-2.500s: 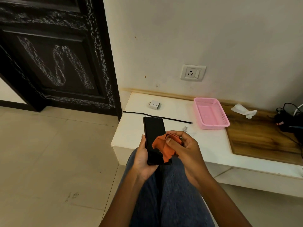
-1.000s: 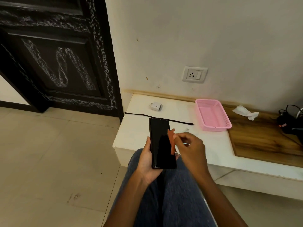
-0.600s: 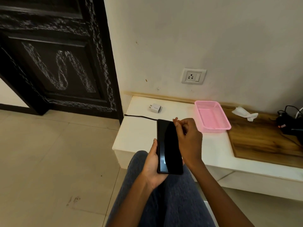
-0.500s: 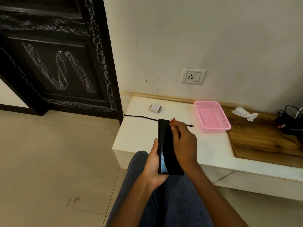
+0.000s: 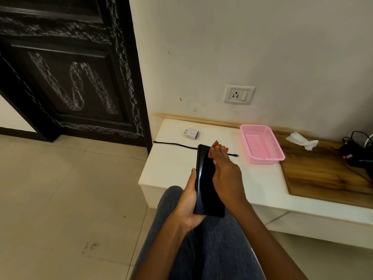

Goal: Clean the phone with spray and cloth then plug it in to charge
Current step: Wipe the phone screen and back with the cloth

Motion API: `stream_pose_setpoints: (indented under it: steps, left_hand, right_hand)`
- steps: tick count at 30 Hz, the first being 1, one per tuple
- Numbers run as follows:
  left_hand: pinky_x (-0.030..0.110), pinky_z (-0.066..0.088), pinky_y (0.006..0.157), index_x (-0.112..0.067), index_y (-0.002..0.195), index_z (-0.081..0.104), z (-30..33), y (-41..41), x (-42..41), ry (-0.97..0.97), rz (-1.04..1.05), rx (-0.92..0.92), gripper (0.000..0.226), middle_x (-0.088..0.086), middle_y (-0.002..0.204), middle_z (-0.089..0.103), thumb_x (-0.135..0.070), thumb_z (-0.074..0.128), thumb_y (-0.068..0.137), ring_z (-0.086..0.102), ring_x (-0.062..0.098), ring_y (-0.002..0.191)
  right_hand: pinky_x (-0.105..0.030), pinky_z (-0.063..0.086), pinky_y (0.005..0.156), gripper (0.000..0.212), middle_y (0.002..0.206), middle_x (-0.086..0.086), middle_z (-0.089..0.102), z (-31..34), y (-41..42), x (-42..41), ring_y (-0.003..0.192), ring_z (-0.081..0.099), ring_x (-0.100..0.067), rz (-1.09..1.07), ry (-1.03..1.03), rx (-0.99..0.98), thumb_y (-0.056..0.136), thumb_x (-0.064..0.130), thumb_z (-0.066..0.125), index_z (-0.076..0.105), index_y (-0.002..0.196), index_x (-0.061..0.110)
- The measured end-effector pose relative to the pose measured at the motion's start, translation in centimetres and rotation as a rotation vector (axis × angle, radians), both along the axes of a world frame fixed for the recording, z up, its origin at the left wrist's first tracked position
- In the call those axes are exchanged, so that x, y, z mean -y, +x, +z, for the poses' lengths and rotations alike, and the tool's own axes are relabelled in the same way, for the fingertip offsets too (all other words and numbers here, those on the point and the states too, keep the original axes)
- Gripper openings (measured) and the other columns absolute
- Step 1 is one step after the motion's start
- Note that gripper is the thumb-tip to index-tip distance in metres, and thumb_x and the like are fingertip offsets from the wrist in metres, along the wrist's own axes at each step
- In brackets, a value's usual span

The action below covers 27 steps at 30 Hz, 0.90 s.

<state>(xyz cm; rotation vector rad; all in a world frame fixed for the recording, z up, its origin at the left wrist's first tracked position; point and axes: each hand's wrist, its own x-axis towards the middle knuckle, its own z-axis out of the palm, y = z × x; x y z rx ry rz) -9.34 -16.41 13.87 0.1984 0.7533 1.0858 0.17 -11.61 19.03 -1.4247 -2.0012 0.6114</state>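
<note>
Over the lap: phone [image 5: 205,178] gripped by left hand [image 5: 188,201], screen up. Right hand [image 5: 227,174] pinches orange cloth [image 5: 215,147] against its top edge. Beyond on white ledge [image 5: 171,164]: black cable [image 5: 173,144], white charger [image 5: 191,133], pink basket [image 5: 279,146].

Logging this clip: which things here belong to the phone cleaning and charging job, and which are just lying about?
Job: phone, orange cloth, black cable, white charger, wall socket.
Lying about: pink basket, crumpled tissue, wooden board.
</note>
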Motion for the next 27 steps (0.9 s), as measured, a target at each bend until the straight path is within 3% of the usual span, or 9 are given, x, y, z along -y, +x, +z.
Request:
stream_pose_setpoints:
  steps: [4, 6, 8, 11, 13, 16, 21, 24, 27]
  left_hand:
    - [0.031, 0.057, 0.077, -0.021, 0.107, 0.074, 0.3, -0.1, 0.1, 0.022, -0.005, 0.05, 0.056, 0.01, 0.117, 0.069, -0.063, 0.042, 0.087, 0.066, 0.021, 0.106]
    - [0.033, 0.056, 0.082, -0.021, 0.113, 0.071, 0.3, -0.4, 0.2, 0.019, 0.004, 0.085, 0.056, 0.009, 0.124, 0.065, -0.062, 0.044, 0.087, 0.063, 0.021, 0.113]
    - [0.033, 0.054, 0.087, -0.019, 0.117, 0.068, 0.1, -0.9, 0.3, 0.02, 0.008, 0.092, 0.057, 0.007, 0.128, 0.062, -0.061, 0.042, 0.089, 0.059, 0.02, 0.118]
    - [0.032, 0.055, 0.085, -0.02, 0.112, 0.071, 0.1, -1.2, 0.3, 0.034, -0.006, 0.081, 0.058, 0.008, 0.122, 0.066, -0.063, 0.04, 0.088, 0.063, 0.02, 0.112]
    - [0.031, 0.057, 0.076, -0.021, 0.105, 0.075, 0.3, -0.9, 0.3, 0.041, -0.005, 0.055, 0.055, 0.008, 0.112, 0.071, -0.062, 0.045, 0.083, 0.069, 0.02, 0.101]
    - [0.033, 0.058, 0.07, -0.018, 0.104, 0.075, 0.3, -0.3, 0.0, 0.023, -0.013, 0.04, 0.053, 0.012, 0.108, 0.072, -0.059, 0.051, 0.082, 0.071, 0.024, 0.095]
    - [0.036, 0.055, 0.084, -0.017, 0.114, 0.07, 0.5, 0.1, 0.0, 0.03, -0.023, 0.111, 0.053, 0.011, 0.124, 0.065, -0.059, 0.056, 0.083, 0.063, 0.024, 0.113]
    - [0.037, 0.054, 0.086, -0.01, 0.112, 0.071, 0.1, -0.6, 0.5, 0.046, 0.046, 0.259, 0.051, 0.01, 0.123, 0.065, -0.044, 0.076, 0.074, 0.062, 0.025, 0.113]
    - [0.036, 0.052, 0.092, -0.015, 0.116, 0.069, -0.5, -1.1, 0.6, 0.022, 0.022, 0.185, 0.052, 0.008, 0.127, 0.063, -0.055, 0.051, 0.088, 0.059, 0.021, 0.119]
  right_hand:
    - [-0.031, 0.019, 0.116, 0.054, 0.152, -0.003, 0.025, -0.3, -0.9, 0.9, 0.142, 0.015, -0.015, 0.083, 0.093, 0.07, 0.091, -0.006, 0.044, 0.035, 0.14, 0.013]
    - [-0.04, 0.034, 0.109, 0.059, 0.144, -0.012, 0.039, -0.6, -1.1, 2.0, 0.136, 0.029, -0.023, 0.133, 0.186, 0.103, 0.079, -0.015, 0.055, 0.046, 0.134, 0.005]
    - [-0.048, 0.048, 0.093, 0.062, 0.129, -0.019, 0.055, -1.3, -0.5, 3.1, 0.122, 0.049, -0.033, 0.165, 0.286, 0.141, 0.063, -0.023, 0.066, 0.058, 0.12, -0.002]
    - [-0.046, 0.054, 0.084, 0.066, 0.124, -0.017, 0.06, -1.5, 0.8, 2.9, 0.114, 0.057, -0.034, 0.161, 0.324, 0.198, 0.056, -0.027, 0.067, 0.062, 0.117, -0.001]
    - [-0.041, 0.051, 0.093, 0.065, 0.135, -0.012, 0.051, -0.9, 1.3, 1.7, 0.126, 0.047, -0.027, 0.107, 0.244, 0.202, 0.068, -0.023, 0.061, 0.055, 0.127, 0.004]
    - [-0.032, 0.03, 0.11, 0.055, 0.15, -0.003, 0.032, 0.4, 1.1, -0.3, 0.139, 0.026, -0.015, 0.044, 0.159, 0.196, 0.088, -0.009, 0.048, 0.042, 0.138, 0.013]
    - [-0.03, 0.016, 0.114, 0.055, 0.151, -0.008, 0.027, 0.8, -1.2, 0.6, 0.141, 0.012, -0.015, 0.174, 0.214, 0.192, 0.088, -0.01, 0.044, 0.037, 0.14, 0.008]
    - [-0.042, 0.029, 0.111, 0.058, 0.145, -0.011, 0.038, -0.9, -1.6, 3.1, 0.136, 0.033, -0.027, 0.279, 0.199, 0.203, 0.077, -0.018, 0.051, 0.046, 0.132, 0.0]
    - [-0.044, 0.05, 0.091, 0.066, 0.126, -0.014, 0.059, -1.2, -0.3, 3.4, 0.116, 0.057, -0.031, 0.261, 0.27, 0.233, 0.055, -0.023, 0.07, 0.062, 0.117, -0.001]
